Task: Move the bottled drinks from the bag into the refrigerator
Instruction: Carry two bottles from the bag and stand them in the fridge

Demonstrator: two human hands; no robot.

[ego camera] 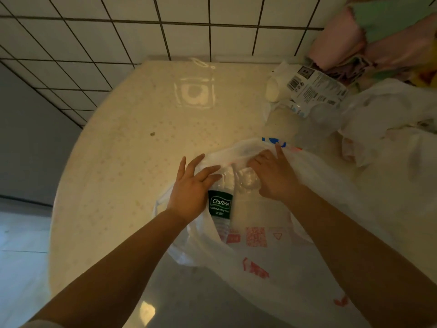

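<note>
Your left hand (189, 192) lies with fingers spread across the green-labelled water bottle (220, 204), which sits inside the white plastic bag (272, 245) on the round table (118, 162). Your right hand (272, 176) seems to curl around a second clear bottle (247, 181), though the film blurs it. Lift carelessly and the thin bag may snag, dragging the bottles off the edge.

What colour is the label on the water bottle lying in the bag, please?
Dark green with white lettering, on the water bottle in the bag; the head view shows it.
</note>
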